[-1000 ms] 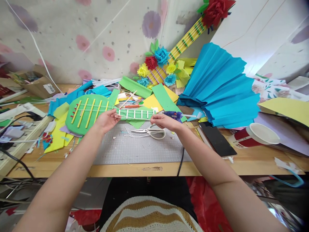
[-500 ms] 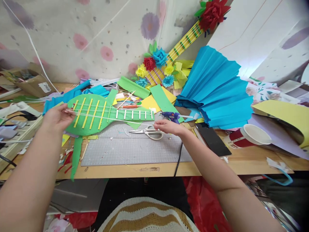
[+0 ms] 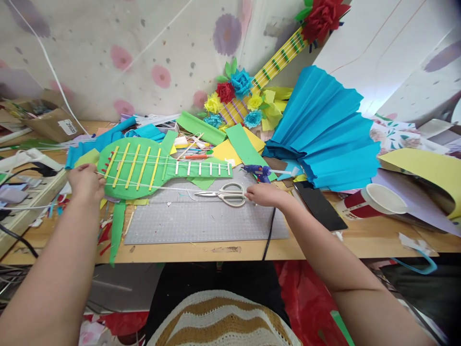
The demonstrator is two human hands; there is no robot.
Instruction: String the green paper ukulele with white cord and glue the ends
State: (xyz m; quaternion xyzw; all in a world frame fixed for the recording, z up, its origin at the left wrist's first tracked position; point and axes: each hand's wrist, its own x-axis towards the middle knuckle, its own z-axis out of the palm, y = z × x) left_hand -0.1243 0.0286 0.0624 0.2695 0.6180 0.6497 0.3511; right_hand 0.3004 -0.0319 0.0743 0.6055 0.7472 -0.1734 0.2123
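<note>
A green paper guitar point(image 3: 144, 168) with yellow strips and white strings lies at the back of a grey cutting mat point(image 3: 201, 218). My left hand point(image 3: 85, 181) is closed at the guitar body's left edge, pinching the end of a thin white string point(image 3: 151, 186) that runs across the body toward the right. My right hand point(image 3: 264, 194) rests with curled fingers on the mat beside the handles of white scissors point(image 3: 225, 194). Whether it holds the string's other end is hidden. A blue glue gun point(image 3: 260, 171) lies just behind that hand.
A big blue pleated paper fan point(image 3: 324, 129) and a flower-decorated yellow guitar point(image 3: 259, 81) stand at the back. A red paper cup point(image 3: 374, 201) lies on its side beside a black phone point(image 3: 319, 206) to the right. Power strips and cables crowd the left edge point(image 3: 21, 192). Paper scraps lie everywhere.
My left hand slid from the guitar's neck out to the body's left edge, drawing the white string along. My right hand dropped from the neck's end to the mat beside the scissors.
</note>
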